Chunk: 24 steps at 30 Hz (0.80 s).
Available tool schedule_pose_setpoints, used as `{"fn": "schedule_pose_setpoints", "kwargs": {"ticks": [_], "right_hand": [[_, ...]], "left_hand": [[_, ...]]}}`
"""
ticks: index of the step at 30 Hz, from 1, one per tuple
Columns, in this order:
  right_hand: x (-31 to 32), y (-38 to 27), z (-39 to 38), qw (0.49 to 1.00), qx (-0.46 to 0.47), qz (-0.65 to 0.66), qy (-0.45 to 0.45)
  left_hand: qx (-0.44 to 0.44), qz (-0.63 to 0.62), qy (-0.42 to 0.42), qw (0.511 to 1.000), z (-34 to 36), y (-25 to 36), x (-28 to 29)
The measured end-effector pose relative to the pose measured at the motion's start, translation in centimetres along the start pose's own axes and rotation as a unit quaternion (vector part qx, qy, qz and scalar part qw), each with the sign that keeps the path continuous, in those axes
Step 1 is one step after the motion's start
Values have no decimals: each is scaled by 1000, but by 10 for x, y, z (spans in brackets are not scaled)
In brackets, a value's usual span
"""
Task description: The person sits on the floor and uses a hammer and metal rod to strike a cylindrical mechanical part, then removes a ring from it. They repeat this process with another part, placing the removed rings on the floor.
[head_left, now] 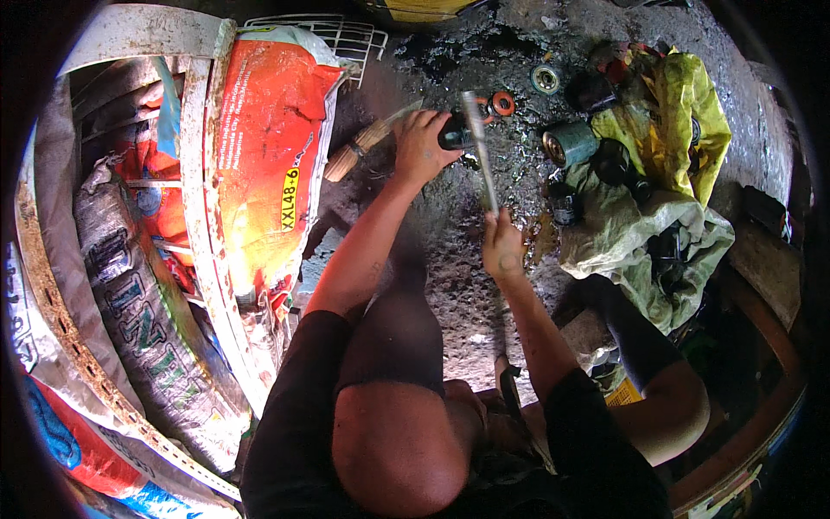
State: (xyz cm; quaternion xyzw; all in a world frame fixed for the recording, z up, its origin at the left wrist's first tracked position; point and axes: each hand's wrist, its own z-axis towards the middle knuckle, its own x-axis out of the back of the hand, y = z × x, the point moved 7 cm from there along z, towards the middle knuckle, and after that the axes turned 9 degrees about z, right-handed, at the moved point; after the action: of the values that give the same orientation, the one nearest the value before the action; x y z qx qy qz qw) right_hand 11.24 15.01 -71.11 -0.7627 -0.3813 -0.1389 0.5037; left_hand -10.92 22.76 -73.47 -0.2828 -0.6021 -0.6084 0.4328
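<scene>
My left hand point(421, 149) is closed around a dark, short cylinder point(454, 132) that looks like an oil filter, lying on its side by the ground. My right hand point(503, 248) grips the lower end of a long, narrow, pale metal tool point(481, 151). Its blade-like length points away from me and passes just right of the cylinder; motion blurs its edges, and its handle is hidden in my fist. Just beyond the tool lie orange rings point(502, 104). A green metal canister point(571, 143) rests on its side further right.
A wooden piece point(367, 149) lies left of my left hand. At left, a rusty white metal frame point(201, 190) stands against orange printed sacks point(264, 147). To the right are a yellow sack point(705, 121), a pale woven sack point(622, 225) and dark canisters. A round part point(545, 80) sits on the oily ground.
</scene>
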Motion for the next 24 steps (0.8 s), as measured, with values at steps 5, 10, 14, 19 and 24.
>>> {"fn": "schedule_pose_setpoints", "kwargs": {"ticks": [5,10,14,19,24], "right_hand": [[19,-11,3,996,32,78,38],[42,-19,-5,992,51,102,56],[38,-22,-7,997,40,58,21],[31,-36,-14,987,112,102,47],[1,17,1,999,-20,-39,8]], "left_hand": [[-4,10,-14,1000,-7,8,0],[61,-30,-158,985,-12,7,-16],[20,20,-120,992,-8,12,-18],[-13,34,-16,999,-1,2,-9],[3,4,-44,999,-3,7,-16]]}}
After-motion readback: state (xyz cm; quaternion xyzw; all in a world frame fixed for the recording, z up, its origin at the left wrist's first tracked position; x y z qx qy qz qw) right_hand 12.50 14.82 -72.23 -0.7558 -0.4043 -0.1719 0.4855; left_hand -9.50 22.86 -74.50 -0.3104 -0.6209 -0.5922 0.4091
